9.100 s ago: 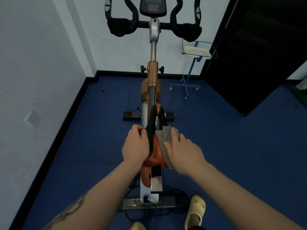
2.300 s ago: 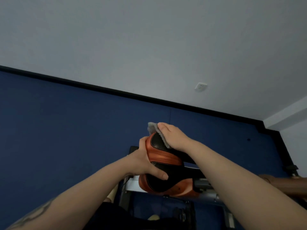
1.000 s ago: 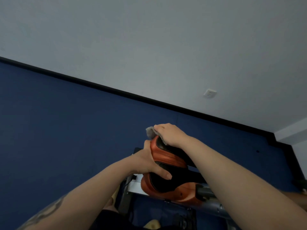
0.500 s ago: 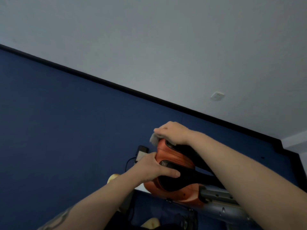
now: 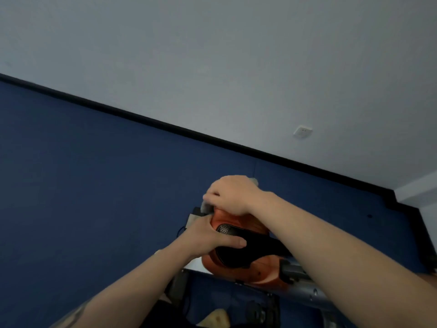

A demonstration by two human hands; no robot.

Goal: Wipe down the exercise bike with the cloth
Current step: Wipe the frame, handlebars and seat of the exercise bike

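1. Head view, hands. Right hand (image 5: 233, 195) sits on the far upper end of the saddle (image 5: 238, 250), fingers curled down over the cloth (image 5: 205, 206), pressing it against the orange edge. Only small grey scraps of cloth show: one under the fingertips, another behind the knuckles. Left hand (image 5: 208, 237) clamps the near side of the saddle, thumb laid across the black perforated top, fingers wrapped out of sight below.

2. Head view, location. The saddle is lower centre, orange sides with black padded top, fixed on the exercise bike's grey rail (image 5: 305, 292), which runs off lower right. Rest of the bike is out of frame or hidden by the forearms.

3. Head view, surroundings. Blue floor (image 5: 94, 185), black skirting (image 5: 165, 124), pale wall with a socket (image 5: 302, 131). A yellowish shoe (image 5: 216, 317) shows at the bottom edge.

4. Handling, my reading. Cloth is light, limp, bunches easily; best kept wadded under a curled palm so no loose corner drags. The saddle looks firm with slight give and a smooth skin; it may swivel on its post, so bracing the flank with the other hand seems sensible. Bike itself heavy: wipe in place, do not lift.
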